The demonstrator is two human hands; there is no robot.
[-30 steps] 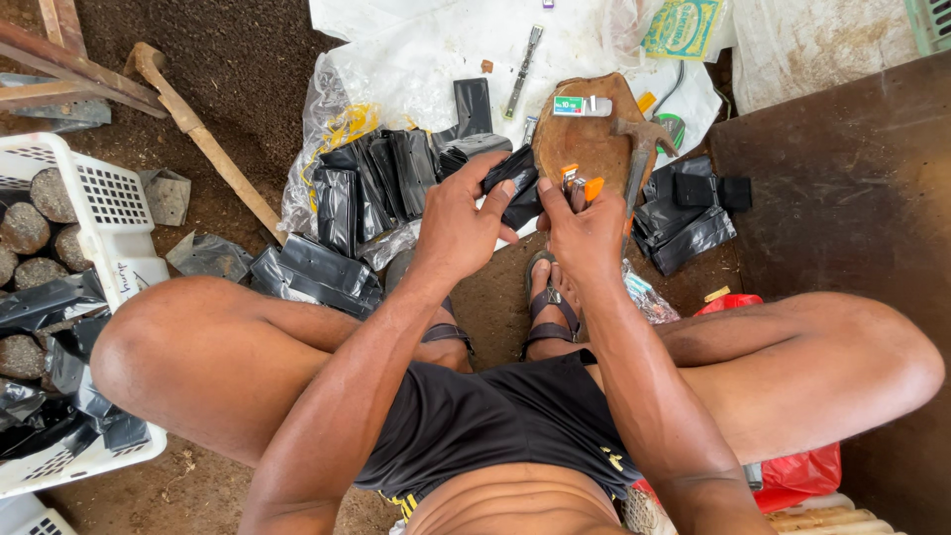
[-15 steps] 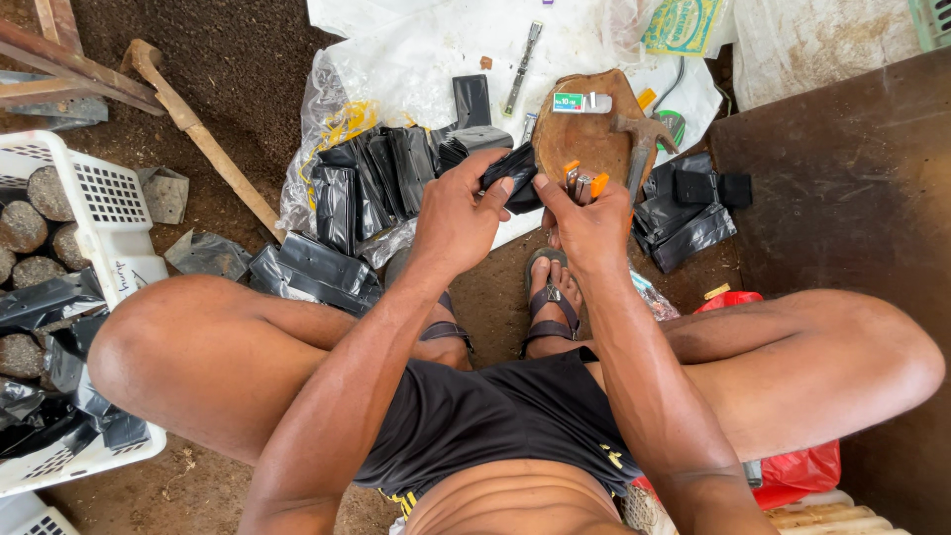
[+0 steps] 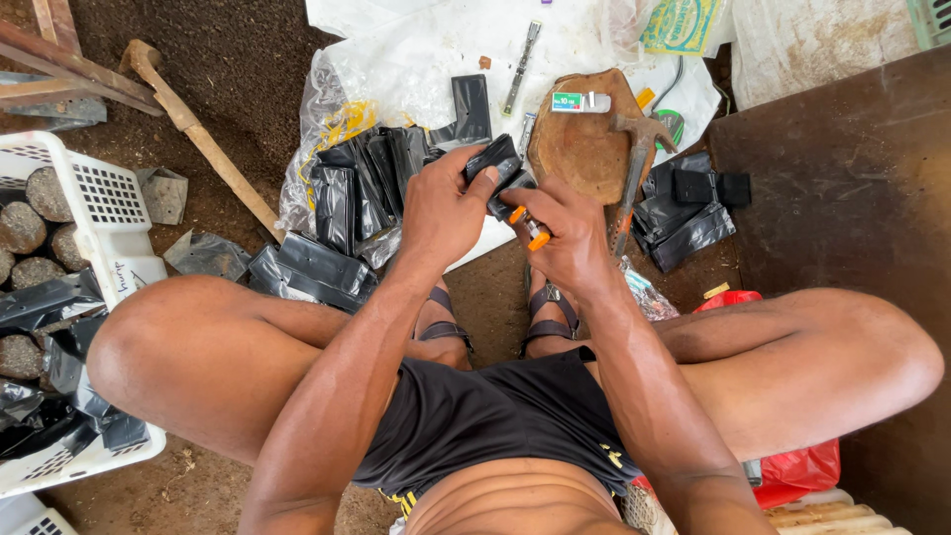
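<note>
**Both hands closed on a black plastic bag, orange tool at the fingertips**

I'm looking straight down over bent knees, and both hands meet just above the sandalled feet. The left hand (image 3: 448,213) is curled around a folded black plastic bag (image 3: 498,160), thumb on top, fingers wrapped underneath, so the bag sticks out past the fingertips toward the wooden block (image 3: 584,149). The right hand (image 3: 567,230) is closed too, pinching the near edge of the same bag while gripping a small orange-handled tool (image 3: 528,230); the orange end pokes out on the inner side of the fist, just below the bag. I cannot tell exactly what kind of tool it is, the hand hides most of it.

So the bag sits between the two hands, touching both, held up off the ground just in front of the block.

Around them: a hammer (image 3: 634,163) lies across the right edge of the block, head up. A pile of black bags (image 3: 362,183) lies on clear plastic sheeting to the left of the hands, and a smaller stack of black bags (image 3: 688,213) lies to the right of the hammer. At far left, a white plastic crate (image 3: 114,213) holds round brown lumps and more black plastic. A long wooden handle (image 3: 213,159) rests on the soil beside it.
</note>
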